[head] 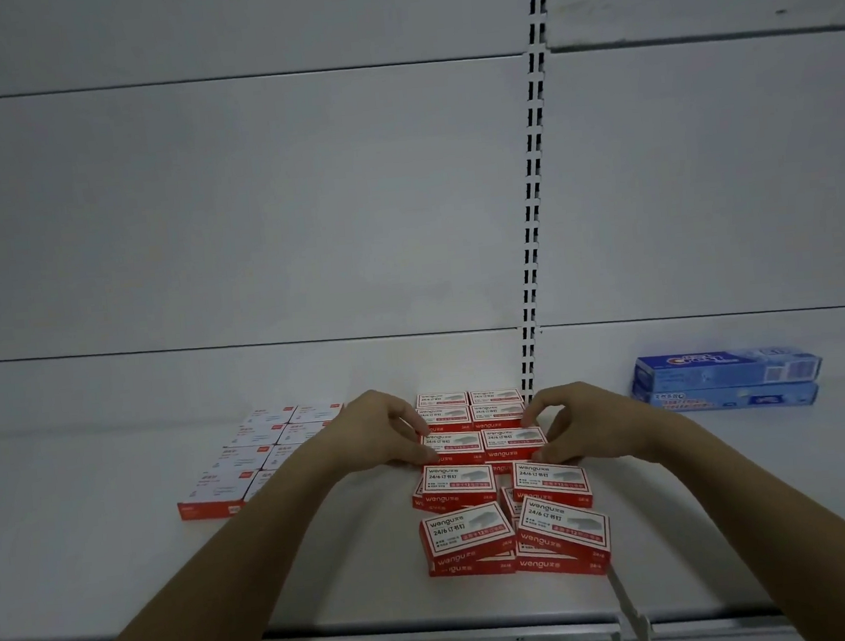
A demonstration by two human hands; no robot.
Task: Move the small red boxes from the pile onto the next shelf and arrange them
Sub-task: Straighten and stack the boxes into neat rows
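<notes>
We see both hands reaching over a white shelf (124,551) to a pair of small red boxes (482,445) lying side by side in the middle of a red cluster. The left hand (384,433) has its fingers curled against the left end of the pair, and the right hand (580,426) pinches the right end — together they grip the two boxes between them. Behind the pair, close to the back wall (247,208), four more red boxes (471,410) sit in a neat square. In front, nearer the shelf edge, a loose pile of red boxes (515,527) lies tilted and overlapping. To the left, well apart, white-topped boxes (263,451) stand in two tidy rows. Far right, two blue cartons (727,380) are stacked — one on the other — beyond a slotted upright (532,172).
</notes>
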